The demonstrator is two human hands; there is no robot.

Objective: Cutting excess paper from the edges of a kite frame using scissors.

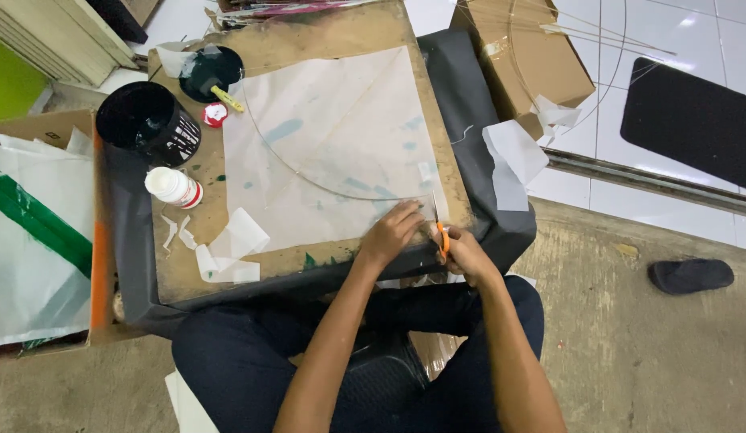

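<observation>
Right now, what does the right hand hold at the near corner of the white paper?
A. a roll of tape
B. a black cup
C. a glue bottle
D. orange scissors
D: the right hand grips orange scissors at the near corner of the white paper, while the left hand presses the paper down beside them.
</observation>
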